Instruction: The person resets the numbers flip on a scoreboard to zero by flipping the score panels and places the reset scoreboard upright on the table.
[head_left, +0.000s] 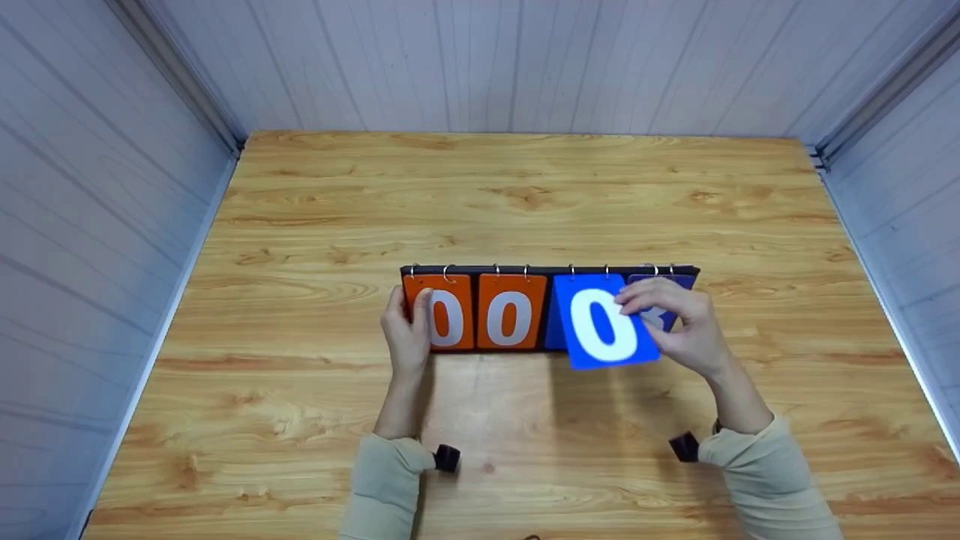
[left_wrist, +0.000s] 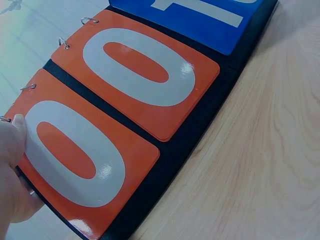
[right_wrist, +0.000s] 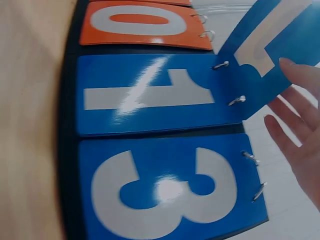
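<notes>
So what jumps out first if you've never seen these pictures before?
Probably the flip scoreboard lying mid-table on the wooden table, with two orange 0 cards on its left half. Next, the right hand lifting a blue 0 card, baring a blue 1 card beside a blue 3 card. The left hand holds the board's left end.

Both forearms reach forward in beige sleeves, wrists roughly level. The left grip (head_left: pixel 409 330) stands upright on its edge, thumb forward and fingers wrapped behind. The right grip (head_left: pixel 686 324) is raised, fingers (right_wrist: pixel 287 132) fairly straight, thumb and fingertips pinching.
</notes>
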